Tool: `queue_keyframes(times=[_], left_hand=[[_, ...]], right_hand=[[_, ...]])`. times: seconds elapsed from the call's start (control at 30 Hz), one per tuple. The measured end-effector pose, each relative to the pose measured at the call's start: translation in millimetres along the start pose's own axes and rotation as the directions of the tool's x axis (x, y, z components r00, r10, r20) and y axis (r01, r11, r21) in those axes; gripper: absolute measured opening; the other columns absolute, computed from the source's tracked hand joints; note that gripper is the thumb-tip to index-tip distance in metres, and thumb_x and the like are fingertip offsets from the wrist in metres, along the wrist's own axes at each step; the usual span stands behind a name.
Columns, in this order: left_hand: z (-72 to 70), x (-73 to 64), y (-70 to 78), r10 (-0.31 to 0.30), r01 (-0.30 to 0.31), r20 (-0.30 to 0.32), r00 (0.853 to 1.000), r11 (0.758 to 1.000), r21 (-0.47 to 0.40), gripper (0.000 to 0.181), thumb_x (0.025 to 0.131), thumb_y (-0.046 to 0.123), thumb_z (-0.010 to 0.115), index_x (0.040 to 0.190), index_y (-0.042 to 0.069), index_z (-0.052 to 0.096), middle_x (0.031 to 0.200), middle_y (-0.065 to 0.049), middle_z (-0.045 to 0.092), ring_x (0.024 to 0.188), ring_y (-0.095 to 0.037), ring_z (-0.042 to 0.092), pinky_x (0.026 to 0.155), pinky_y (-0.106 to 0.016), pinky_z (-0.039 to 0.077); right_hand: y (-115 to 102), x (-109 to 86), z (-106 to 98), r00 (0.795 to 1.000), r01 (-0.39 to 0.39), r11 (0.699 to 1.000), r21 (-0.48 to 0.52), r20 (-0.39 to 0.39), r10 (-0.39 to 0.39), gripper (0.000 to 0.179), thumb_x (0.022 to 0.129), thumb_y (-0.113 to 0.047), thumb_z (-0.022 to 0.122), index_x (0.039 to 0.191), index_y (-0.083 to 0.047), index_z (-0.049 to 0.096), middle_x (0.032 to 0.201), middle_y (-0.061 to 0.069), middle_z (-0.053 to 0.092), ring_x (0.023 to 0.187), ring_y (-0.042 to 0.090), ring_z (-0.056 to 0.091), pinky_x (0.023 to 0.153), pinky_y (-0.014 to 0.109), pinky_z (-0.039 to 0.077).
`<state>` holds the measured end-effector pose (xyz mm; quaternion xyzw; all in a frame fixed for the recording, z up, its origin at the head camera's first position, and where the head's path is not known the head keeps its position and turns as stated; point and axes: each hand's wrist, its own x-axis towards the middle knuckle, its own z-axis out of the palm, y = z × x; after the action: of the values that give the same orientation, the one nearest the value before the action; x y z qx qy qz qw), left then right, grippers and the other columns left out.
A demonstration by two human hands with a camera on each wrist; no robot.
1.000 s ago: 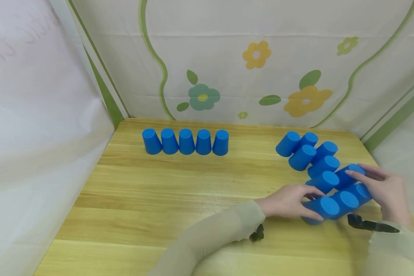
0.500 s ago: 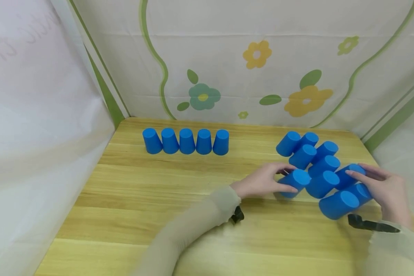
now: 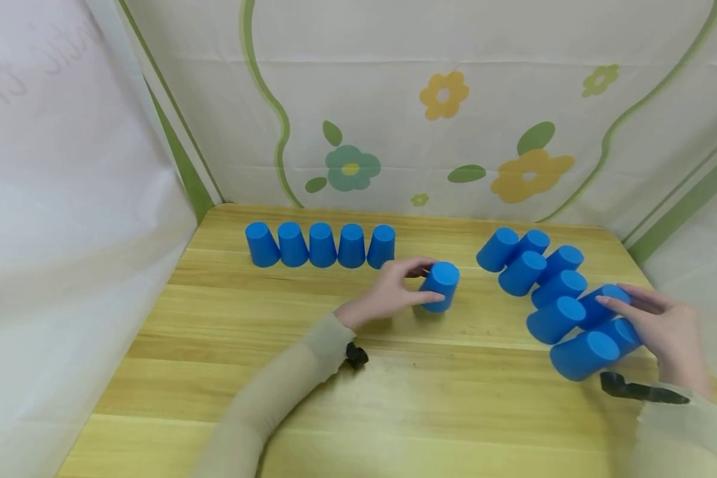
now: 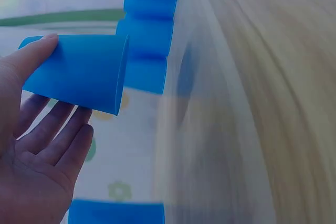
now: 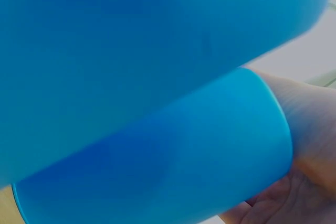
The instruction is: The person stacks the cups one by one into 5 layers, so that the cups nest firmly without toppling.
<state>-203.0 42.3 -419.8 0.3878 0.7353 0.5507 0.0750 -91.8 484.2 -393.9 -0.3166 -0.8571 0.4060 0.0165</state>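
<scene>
My left hand (image 3: 387,292) grips a blue plastic cup (image 3: 441,292), bottom up, over the middle of the table. In the left wrist view, thumb and fingers lie on opposite sides of this held cup (image 4: 79,72), and a gap shows between its rim and the tabletop. My right hand (image 3: 672,325) holds another upside-down blue cup (image 3: 602,307) at the right, among a cluster of several like it. Close up in the right wrist view, that gripped cup (image 5: 210,150) lies against the palm, partly hidden by a nearer cup (image 5: 131,51).
A straight row of several upturned blue cups (image 3: 321,245) stands at the back left. The cluster's other cups (image 3: 520,273) run from the back right toward the front. A flowered white curtain (image 3: 394,133) hangs behind the wooden table (image 3: 263,372), with white cloth at both sides.
My left hand has taken the frontmost cup from the right cluster and carried it left and back, near the row's right end. My right hand stays on its cup.
</scene>
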Motion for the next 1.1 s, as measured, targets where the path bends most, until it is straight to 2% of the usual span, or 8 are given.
queue_keyframes(times=[0.2, 0.43, 0.63, 0.77, 0.83, 1.0, 1.03, 1.1], left_hand=[[-36.8, -28.5, -3.7, -0.034, 0.039, -0.109, 0.993, 0.998, 0.040, 0.055, 0.089, 0.024, 0.082, 0.138, 0.008, 0.061, 0.130, -0.001, 0.066, 0.116, -0.013, 0.061, 0.104, -0.045, 0.048], [-72.1, -58.5, -4.6, -0.078, 0.097, -0.188, 0.979, 0.991, 0.095, 0.055, 0.089, 0.028, 0.082, 0.137, 0.010, 0.062, 0.130, 0.000, 0.065, 0.117, -0.018, 0.062, 0.103, -0.051, 0.049], [-107.5, -78.1, 2.0, -0.071, 0.117, -0.319, 0.945, 0.985, 0.125, 0.053, 0.088, 0.022, 0.084, 0.135, 0.010, 0.063, 0.123, -0.003, 0.068, 0.114, -0.020, 0.064, 0.100, -0.052, 0.050], [-133.2, -88.5, 6.9, -0.047, 0.121, -0.409, 0.911, 0.980, 0.156, 0.054, 0.087, 0.020, 0.084, 0.136, 0.010, 0.064, 0.125, -0.004, 0.068, 0.116, -0.021, 0.063, 0.101, -0.053, 0.049], [-146.3, -92.6, 9.5, -0.044, 0.132, -0.458, 0.888, 0.978, 0.160, 0.054, 0.087, 0.018, 0.085, 0.136, 0.010, 0.063, 0.127, -0.006, 0.067, 0.117, -0.023, 0.062, 0.102, -0.052, 0.048], [-178.3, -99.9, 14.2, -0.084, 0.201, -0.584, 0.807, 0.970, 0.138, 0.054, 0.090, 0.012, 0.081, 0.139, 0.005, 0.060, 0.131, -0.012, 0.065, 0.118, -0.026, 0.060, 0.103, -0.046, 0.048], [-184.1, -101.1, 14.1, -0.090, 0.216, -0.606, 0.790, 0.967, 0.138, 0.054, 0.090, 0.011, 0.080, 0.139, 0.003, 0.059, 0.132, -0.013, 0.064, 0.119, -0.028, 0.060, 0.103, -0.045, 0.048], [-194.6, -103.3, 13.0, -0.097, 0.232, -0.642, 0.760, 0.964, 0.129, 0.053, 0.091, 0.009, 0.079, 0.140, 0.000, 0.058, 0.132, -0.016, 0.064, 0.119, -0.030, 0.060, 0.105, -0.046, 0.047]], right_hand=[[1, -1.0, 0, 1.000, 0.002, 1.000, -0.007, 0.001, -0.002, 0.096, 0.085, -0.067, 0.070, 0.159, -0.015, 0.037, 0.158, 0.023, 0.034, 0.147, 0.047, 0.023, 0.109, 0.068, 0.032], [1, -3.8, 0, 1.000, 0.001, 1.000, -0.008, 0.008, -0.001, 0.094, 0.085, -0.066, 0.070, 0.159, -0.017, 0.038, 0.158, 0.023, 0.036, 0.147, 0.047, 0.022, 0.108, 0.068, 0.033], [-1, -2.2, -1, 1.000, -0.018, 1.000, 0.006, 0.010, 0.018, 0.096, 0.084, -0.067, 0.070, 0.159, -0.018, 0.037, 0.159, 0.022, 0.033, 0.148, 0.046, 0.021, 0.109, 0.068, 0.031], [0, -1.0, -1, 1.000, -0.017, 1.000, 0.007, 0.009, 0.017, 0.096, 0.084, -0.067, 0.069, 0.159, -0.018, 0.037, 0.159, 0.024, 0.032, 0.147, 0.049, 0.022, 0.108, 0.069, 0.031], [1, -0.2, 0, 1.000, -0.019, 1.000, 0.007, -0.010, 0.019, 0.092, 0.084, -0.067, 0.070, 0.158, -0.021, 0.040, 0.157, 0.020, 0.040, 0.146, 0.046, 0.025, 0.107, 0.063, 0.039], [2, 0.2, 1, 1.000, -0.008, 1.000, 0.003, -0.015, 0.008, 0.092, 0.083, -0.066, 0.072, 0.158, -0.021, 0.041, 0.156, 0.017, 0.041, 0.147, 0.043, 0.025, 0.107, 0.061, 0.039], [2, -0.1, 0, 1.000, -0.002, 1.000, 0.004, 0.001, 0.002, 0.095, 0.083, -0.067, 0.071, 0.159, -0.019, 0.039, 0.159, 0.021, 0.036, 0.148, 0.045, 0.022, 0.109, 0.067, 0.032], [2, -0.2, -1, 1.000, 0.003, 1.000, 0.001, 0.004, -0.003, 0.095, 0.084, -0.066, 0.071, 0.159, -0.018, 0.038, 0.159, 0.022, 0.035, 0.148, 0.046, 0.021, 0.109, 0.068, 0.032]])
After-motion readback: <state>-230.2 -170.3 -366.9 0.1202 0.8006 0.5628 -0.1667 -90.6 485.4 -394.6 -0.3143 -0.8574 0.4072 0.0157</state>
